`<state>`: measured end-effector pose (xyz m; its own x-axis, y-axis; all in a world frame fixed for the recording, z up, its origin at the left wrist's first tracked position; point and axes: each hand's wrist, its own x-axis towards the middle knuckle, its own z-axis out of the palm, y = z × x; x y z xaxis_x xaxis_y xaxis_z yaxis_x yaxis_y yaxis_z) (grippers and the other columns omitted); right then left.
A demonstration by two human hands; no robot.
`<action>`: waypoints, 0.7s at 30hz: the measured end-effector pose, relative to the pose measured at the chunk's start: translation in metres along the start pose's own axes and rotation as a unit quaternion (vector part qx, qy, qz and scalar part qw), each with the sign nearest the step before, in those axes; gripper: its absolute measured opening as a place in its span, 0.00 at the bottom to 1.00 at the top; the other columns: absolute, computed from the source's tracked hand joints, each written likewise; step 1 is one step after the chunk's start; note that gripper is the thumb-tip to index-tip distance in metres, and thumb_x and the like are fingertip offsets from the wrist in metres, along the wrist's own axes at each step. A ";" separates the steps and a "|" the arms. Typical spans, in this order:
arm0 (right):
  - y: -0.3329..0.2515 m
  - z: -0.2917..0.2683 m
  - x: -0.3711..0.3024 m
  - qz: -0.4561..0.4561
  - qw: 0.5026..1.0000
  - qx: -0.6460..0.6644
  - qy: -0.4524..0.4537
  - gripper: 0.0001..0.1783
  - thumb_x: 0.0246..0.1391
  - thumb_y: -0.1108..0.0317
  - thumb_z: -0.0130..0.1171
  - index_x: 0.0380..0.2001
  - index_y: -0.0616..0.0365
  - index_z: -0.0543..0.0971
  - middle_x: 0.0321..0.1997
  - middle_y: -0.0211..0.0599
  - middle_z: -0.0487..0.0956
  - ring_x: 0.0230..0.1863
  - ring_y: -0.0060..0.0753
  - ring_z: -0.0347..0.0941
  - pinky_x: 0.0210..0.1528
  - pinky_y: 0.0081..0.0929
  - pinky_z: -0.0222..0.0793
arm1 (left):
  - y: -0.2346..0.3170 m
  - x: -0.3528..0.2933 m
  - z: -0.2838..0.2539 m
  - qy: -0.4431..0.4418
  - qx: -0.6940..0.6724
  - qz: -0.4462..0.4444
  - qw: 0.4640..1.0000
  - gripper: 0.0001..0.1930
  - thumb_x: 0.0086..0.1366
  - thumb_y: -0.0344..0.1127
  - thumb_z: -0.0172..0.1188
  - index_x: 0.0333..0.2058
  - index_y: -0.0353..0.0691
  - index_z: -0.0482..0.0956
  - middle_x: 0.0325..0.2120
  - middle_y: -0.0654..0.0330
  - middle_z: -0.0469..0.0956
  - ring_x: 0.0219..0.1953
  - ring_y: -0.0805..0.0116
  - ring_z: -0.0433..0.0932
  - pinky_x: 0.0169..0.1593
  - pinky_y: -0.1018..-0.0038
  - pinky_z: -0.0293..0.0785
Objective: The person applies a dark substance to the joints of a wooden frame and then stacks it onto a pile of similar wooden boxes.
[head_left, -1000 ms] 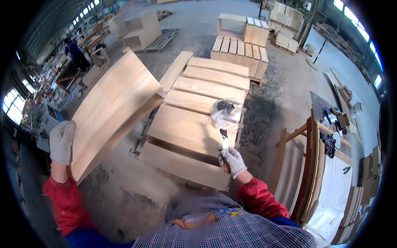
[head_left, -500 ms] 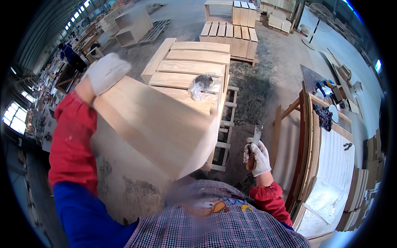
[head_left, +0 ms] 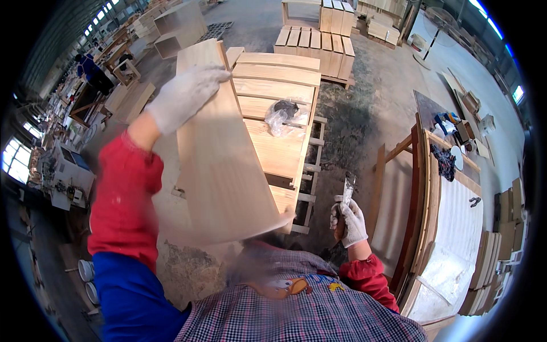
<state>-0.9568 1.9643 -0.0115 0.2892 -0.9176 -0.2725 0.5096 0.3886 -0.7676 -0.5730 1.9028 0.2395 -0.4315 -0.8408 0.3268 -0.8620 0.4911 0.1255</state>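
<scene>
My left hand, in a whitish glove, is closed over the upper edge of a broad, pale wooden panel. The panel stands tilted in front of me, its lower end blurred near my apron. Behind it, a stack of pale wooden pieces is partly covered; a clear plastic bag with a dark lump lies on top. Lower right, my gloved right hand grips a putty knife, its smeared blade pointing up and away from me. The knife's brown handle shows below the fingers.
A slatted pallet lies under the stack. To the right stands a workbench with a white sheeted top, holding a dark cloth and small tools. More wooden pieces are piled at the back. A person in blue is far left.
My left hand has moved right and turned the panel more upright, shifting its top over the stack's left side. My right hand still holds the putty knife, slightly lower and further left.
</scene>
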 end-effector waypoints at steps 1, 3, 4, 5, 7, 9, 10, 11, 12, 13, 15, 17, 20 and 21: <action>0.001 0.005 0.001 0.006 1.000 0.000 0.001 0.14 0.56 0.69 0.50 0.44 0.64 0.69 0.24 0.33 0.71 0.18 0.24 0.66 0.19 0.19 0.64 | 0.003 -0.015 0.001 0.040 -0.029 0.012 0.999 0.16 0.66 0.35 0.43 0.49 0.34 0.69 0.51 0.49 0.67 0.55 0.57 0.65 0.56 0.70 0.62; 0.012 0.004 0.009 0.014 1.000 -0.019 -0.017 0.17 0.56 0.65 0.52 0.46 0.62 0.68 0.26 0.36 0.71 0.19 0.26 0.67 0.20 0.21 0.66 | 0.006 -0.050 0.008 0.122 -0.089 0.037 0.988 0.19 0.68 0.40 0.42 0.50 0.33 0.67 0.52 0.48 0.67 0.56 0.58 0.65 0.56 0.69 0.62; 0.015 0.005 0.013 0.013 1.000 -0.024 -0.009 0.17 0.56 0.65 0.52 0.46 0.62 0.68 0.26 0.35 0.71 0.19 0.26 0.67 0.20 0.21 0.66 | 0.017 -0.065 0.031 0.197 -0.199 -0.048 0.959 0.23 0.67 0.46 0.40 0.51 0.33 0.65 0.52 0.47 0.65 0.56 0.59 0.64 0.56 0.68 0.62; 0.018 0.009 0.015 0.015 0.999 -0.028 -0.007 0.17 0.56 0.65 0.52 0.46 0.62 0.68 0.26 0.35 0.71 0.19 0.26 0.67 0.20 0.21 0.65 | 0.031 -0.083 0.049 0.286 -0.309 -0.117 0.900 0.28 0.67 0.53 0.39 0.53 0.32 0.64 0.53 0.47 0.64 0.56 0.61 0.64 0.56 0.67 0.62; 0.019 0.020 0.016 0.025 0.999 -0.030 -0.011 0.16 0.56 0.66 0.51 0.45 0.62 0.68 0.26 0.35 0.72 0.19 0.26 0.67 0.20 0.21 0.65 | 0.066 -0.127 0.083 0.298 -0.438 -0.248 0.811 0.27 0.66 0.51 0.42 0.51 0.33 0.65 0.50 0.49 0.66 0.53 0.61 0.66 0.54 0.68 0.64; 0.020 0.027 0.016 0.030 0.999 -0.040 -0.019 0.16 0.56 0.66 0.51 0.45 0.62 0.68 0.26 0.35 0.72 0.19 0.25 0.67 0.20 0.21 0.65 | 0.101 -0.170 0.125 0.202 -0.512 -0.315 0.773 0.25 0.65 0.50 0.45 0.50 0.33 0.67 0.48 0.51 0.68 0.50 0.62 0.68 0.51 0.69 0.66; 0.018 0.033 0.015 0.036 0.998 -0.040 -0.017 0.15 0.56 0.67 0.50 0.45 0.62 0.69 0.26 0.35 0.72 0.18 0.25 0.66 0.19 0.21 0.65 | 0.115 -0.184 0.142 0.128 -0.537 -0.325 0.768 0.24 0.64 0.49 0.47 0.49 0.34 0.68 0.47 0.52 0.69 0.48 0.63 0.69 0.50 0.69 0.67; 0.018 0.037 0.015 0.036 0.998 -0.052 -0.020 0.14 0.56 0.67 0.50 0.44 0.63 0.69 0.26 0.34 0.72 0.19 0.25 0.67 0.20 0.21 0.65 | 0.125 -0.192 0.156 0.062 -0.554 -0.326 0.764 0.24 0.64 0.49 0.48 0.48 0.34 0.68 0.45 0.53 0.70 0.47 0.63 0.70 0.48 0.69 0.68; 0.018 0.038 0.015 0.037 0.997 -0.066 -0.024 0.14 0.56 0.67 0.50 0.44 0.63 0.70 0.26 0.34 0.72 0.19 0.25 0.67 0.20 0.20 0.65 | 0.131 -0.197 0.168 0.012 -0.560 -0.319 0.765 0.23 0.63 0.48 0.50 0.48 0.34 0.69 0.44 0.54 0.71 0.45 0.64 0.71 0.47 0.69 0.69; 0.018 0.040 0.015 0.038 0.996 -0.078 -0.029 0.14 0.57 0.67 0.49 0.44 0.63 0.70 0.26 0.34 0.72 0.20 0.24 0.67 0.21 0.20 0.65 | 0.134 -0.197 0.175 -0.023 -0.556 -0.308 0.771 0.22 0.62 0.47 0.51 0.47 0.35 0.70 0.43 0.55 0.73 0.43 0.64 0.72 0.46 0.70 0.70; 0.020 0.047 0.016 0.024 0.996 -0.082 -0.021 0.14 0.57 0.67 0.49 0.45 0.62 0.71 0.26 0.33 0.72 0.23 0.24 0.68 0.24 0.20 0.65 | 0.136 -0.193 0.186 -0.051 -0.546 -0.285 0.786 0.21 0.61 0.46 0.54 0.46 0.35 0.72 0.40 0.57 0.75 0.40 0.65 0.74 0.43 0.70 0.72; 0.016 0.058 0.013 0.015 0.996 -0.089 -0.012 0.14 0.59 0.67 0.47 0.45 0.62 0.70 0.25 0.32 0.71 0.20 0.24 0.66 0.22 0.21 0.65 | 0.138 -0.185 0.193 -0.027 -0.536 -0.253 0.805 0.20 0.60 0.45 0.57 0.44 0.36 0.73 0.37 0.59 0.77 0.37 0.66 0.76 0.40 0.71 0.74; 0.004 0.070 0.005 0.003 0.998 -0.065 -0.003 0.19 0.60 0.65 0.44 0.53 0.62 0.65 0.27 0.36 0.72 0.21 0.26 0.67 0.22 0.22 0.66 | 0.135 -0.169 0.190 0.077 -0.511 -0.174 0.838 0.14 0.55 0.32 0.62 0.41 0.37 0.76 0.37 0.59 0.77 0.38 0.67 0.76 0.42 0.70 0.74; 0.001 0.069 0.002 0.000 0.998 -0.059 0.002 0.20 0.60 0.65 0.43 0.54 0.62 0.63 0.28 0.37 0.73 0.21 0.27 0.68 0.22 0.22 0.66 | 0.129 -0.162 0.185 0.073 -0.504 -0.158 0.846 0.13 0.55 0.31 0.61 0.40 0.36 0.76 0.36 0.58 0.77 0.38 0.66 0.76 0.42 0.70 0.74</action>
<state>-0.8994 1.9684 0.0271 0.2858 -0.9183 -0.2741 0.4101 0.3757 -0.8311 -0.6634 2.0600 0.0298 -0.1218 -0.9655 0.2303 -0.2327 0.2533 0.9390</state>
